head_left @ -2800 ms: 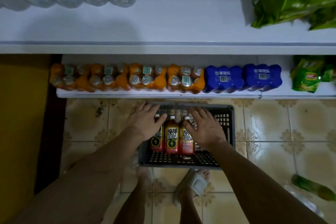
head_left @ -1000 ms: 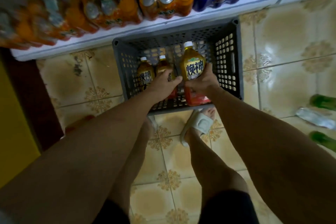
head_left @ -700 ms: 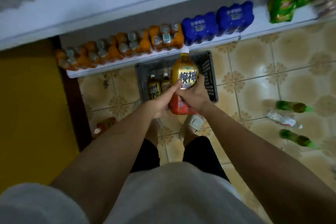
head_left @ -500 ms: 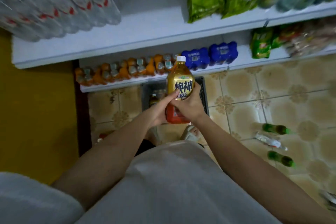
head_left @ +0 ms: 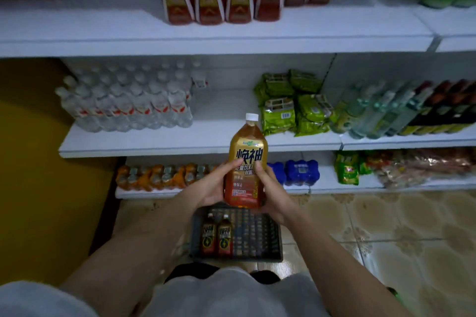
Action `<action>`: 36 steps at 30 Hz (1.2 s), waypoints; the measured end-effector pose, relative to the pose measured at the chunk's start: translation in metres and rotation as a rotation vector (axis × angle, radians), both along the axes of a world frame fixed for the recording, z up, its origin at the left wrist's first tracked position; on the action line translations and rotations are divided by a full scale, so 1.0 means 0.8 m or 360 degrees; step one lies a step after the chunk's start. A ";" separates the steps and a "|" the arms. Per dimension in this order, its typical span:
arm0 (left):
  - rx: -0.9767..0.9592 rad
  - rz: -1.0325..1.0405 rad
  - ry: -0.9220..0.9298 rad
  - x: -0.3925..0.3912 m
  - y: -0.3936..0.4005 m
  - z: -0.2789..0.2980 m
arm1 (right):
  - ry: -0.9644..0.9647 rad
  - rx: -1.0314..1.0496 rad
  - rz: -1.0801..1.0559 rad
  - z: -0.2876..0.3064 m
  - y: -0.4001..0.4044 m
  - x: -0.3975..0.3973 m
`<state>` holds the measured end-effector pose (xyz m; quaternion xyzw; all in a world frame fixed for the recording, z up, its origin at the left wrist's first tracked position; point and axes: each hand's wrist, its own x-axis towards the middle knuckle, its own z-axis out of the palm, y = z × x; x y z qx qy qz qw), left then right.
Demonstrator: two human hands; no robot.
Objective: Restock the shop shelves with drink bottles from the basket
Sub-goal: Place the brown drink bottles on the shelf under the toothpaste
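You've got a light grey tee [head_left: 226, 296] on, kinda loose, with the left short sleeve [head_left: 38, 298] showing in the bottom corner. Dark shorts [head_left: 190, 271] peek out just under the hem. Both forearms are bare, no watch or rings that I can spot.

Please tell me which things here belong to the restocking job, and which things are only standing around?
Part of the job:
- drink bottle, held upright by left hand and right hand
- two bottles left in the basket
- middle shelf, bare gap

Only standing around:
- water bottle packs
- green snack bags
- orange can packs
- blue packs
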<state>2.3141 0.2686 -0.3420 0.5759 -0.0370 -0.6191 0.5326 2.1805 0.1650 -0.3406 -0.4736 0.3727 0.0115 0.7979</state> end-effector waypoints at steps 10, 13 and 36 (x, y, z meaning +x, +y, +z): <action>-0.0263 0.0203 -0.0120 0.048 -0.007 0.075 | -0.0189 -0.0231 -0.0071 0.078 -0.013 0.067; -0.0336 0.0338 -0.0224 0.066 -0.002 0.103 | -0.0222 -0.0333 -0.0010 0.110 -0.010 0.095; -0.0694 0.0659 -0.0678 0.168 0.086 0.310 | -0.0674 -0.0722 0.0276 0.324 0.061 0.236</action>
